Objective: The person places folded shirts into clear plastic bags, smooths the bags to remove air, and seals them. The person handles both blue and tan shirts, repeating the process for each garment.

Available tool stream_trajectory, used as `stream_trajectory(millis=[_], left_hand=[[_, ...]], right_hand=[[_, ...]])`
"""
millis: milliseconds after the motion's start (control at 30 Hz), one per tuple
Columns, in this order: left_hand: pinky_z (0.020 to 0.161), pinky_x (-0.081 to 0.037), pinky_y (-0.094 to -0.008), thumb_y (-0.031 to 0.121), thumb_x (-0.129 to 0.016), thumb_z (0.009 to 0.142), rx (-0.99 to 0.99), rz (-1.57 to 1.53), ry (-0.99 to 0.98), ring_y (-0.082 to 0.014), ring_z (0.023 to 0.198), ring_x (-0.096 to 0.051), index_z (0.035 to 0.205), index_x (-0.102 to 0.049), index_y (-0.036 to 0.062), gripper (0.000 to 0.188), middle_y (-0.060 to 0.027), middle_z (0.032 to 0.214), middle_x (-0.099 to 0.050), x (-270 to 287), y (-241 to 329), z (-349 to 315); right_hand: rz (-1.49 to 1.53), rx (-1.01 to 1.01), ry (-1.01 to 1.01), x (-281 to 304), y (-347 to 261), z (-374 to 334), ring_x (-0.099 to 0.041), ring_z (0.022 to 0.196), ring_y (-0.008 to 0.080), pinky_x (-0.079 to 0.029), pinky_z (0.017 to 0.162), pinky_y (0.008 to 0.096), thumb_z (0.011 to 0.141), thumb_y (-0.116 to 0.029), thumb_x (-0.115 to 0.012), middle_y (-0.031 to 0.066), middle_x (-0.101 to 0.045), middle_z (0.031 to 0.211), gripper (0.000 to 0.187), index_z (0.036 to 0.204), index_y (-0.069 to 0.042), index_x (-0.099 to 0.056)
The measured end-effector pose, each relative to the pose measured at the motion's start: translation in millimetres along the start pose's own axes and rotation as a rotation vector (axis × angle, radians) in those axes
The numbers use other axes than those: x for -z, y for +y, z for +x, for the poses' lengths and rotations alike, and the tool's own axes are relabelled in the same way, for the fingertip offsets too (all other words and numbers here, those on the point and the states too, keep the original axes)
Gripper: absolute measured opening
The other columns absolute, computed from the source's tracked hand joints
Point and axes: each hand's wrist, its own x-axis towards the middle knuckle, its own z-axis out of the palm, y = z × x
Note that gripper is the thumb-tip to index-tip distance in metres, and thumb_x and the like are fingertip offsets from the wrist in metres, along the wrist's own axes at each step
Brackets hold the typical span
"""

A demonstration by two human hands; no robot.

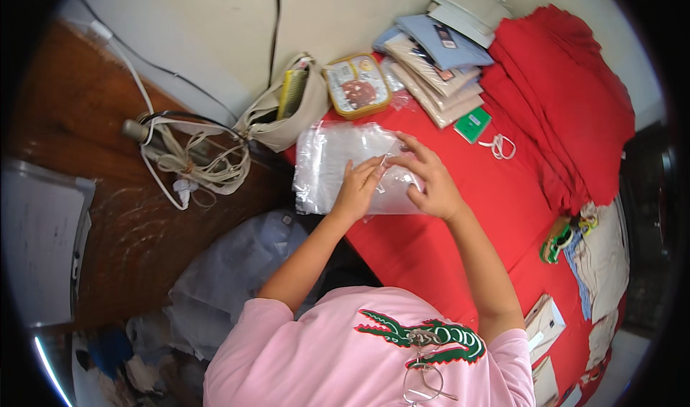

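A stack of clear plastic bags (327, 166) lies on the red-covered table in front of me, shiny and slightly crinkled at its edges. My left hand (358, 191) reaches over the middle of the stack, its thumb and forefinger drawn together on the film of the top bag. Close beside it, my right hand (433, 184) rests over the right part of the stack. Its thumb stands apart from the spread fingers, and its forefinger meets the left fingertips. How much film lies between the fingertips is hard to see.
Behind the stack sit an open cream bag (305, 116) and a yellow-rimmed container (357, 85). Packed folded shirts (435, 84), a green card (472, 125) and red cloth (553, 98) lie farther right. Coiled cables (205, 159) rest on the brown wooden surface at left; tape rolls (557, 240) are at right.
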Motion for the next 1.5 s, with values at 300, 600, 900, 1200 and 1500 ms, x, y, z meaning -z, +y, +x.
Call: stream_trajectory(millis=[300,600,900,1200,1500], left_hand=[[0.121,-0.034,-0.0496,0.030,-0.052,0.114,0.037,-0.321,0.006,-0.0341,0.125,-0.064,0.120,-0.075,-0.0004,0.038,-0.0193,0.129,-0.072,35,22,0],[0.114,-0.042,-0.0497,0.024,-0.073,0.097,-0.733,0.327,0.300,-0.0328,0.131,-0.056,0.130,-0.065,0.0091,0.038,-0.0155,0.139,-0.060,22,30,-41],[0.120,-0.036,-0.0618,0.064,-0.058,0.098,-0.002,0.672,-0.139,-0.0439,0.154,-0.037,0.168,-0.037,0.0232,0.083,-0.0194,0.172,-0.033,65,-121,-27],[0.129,-0.012,-0.0659,0.069,-0.059,0.095,-0.256,0.934,-0.237,-0.0445,0.163,-0.017,0.168,-0.038,0.0183,0.091,-0.0218,0.177,-0.019,60,-128,-15],[0.119,-0.039,-0.0494,0.012,-0.069,0.097,-0.178,0.368,0.169,-0.0371,0.136,-0.055,0.137,-0.063,0.0015,0.042,-0.0206,0.144,-0.060,19,-141,-8]], right_hand=[[-0.118,0.103,-0.099,17,2,59,-0.060,0.133,0.0343,-0.044,0.115,0.0470,0.077,-0.001,-0.078,0.0163,-0.068,0.138,0.037,0.113,-0.008,-0.078],[0.283,-0.232,-0.120,3,-23,127,-0.068,0.068,0.0281,-0.053,0.066,0.0415,0.104,-0.025,-0.070,0.0161,-0.068,0.076,0.024,0.100,-0.001,-0.073],[0.017,-0.078,-0.060,-7,-28,168,-0.070,0.075,0.0366,-0.055,0.069,0.0471,0.106,-0.035,-0.063,0.0151,-0.072,0.080,0.036,0.094,-0.003,-0.075],[0.674,-0.175,0.775,102,18,217,-0.073,0.078,0.0171,-0.056,0.070,0.0306,0.113,-0.027,-0.052,0.0111,-0.079,0.094,0.037,0.104,0.000,-0.075],[0.510,-0.816,0.531,108,-41,-116,-0.048,0.067,0.0125,-0.044,0.065,0.0354,0.112,-0.052,-0.053,-0.0030,-0.054,0.071,0.054,0.084,-0.008,-0.068]])
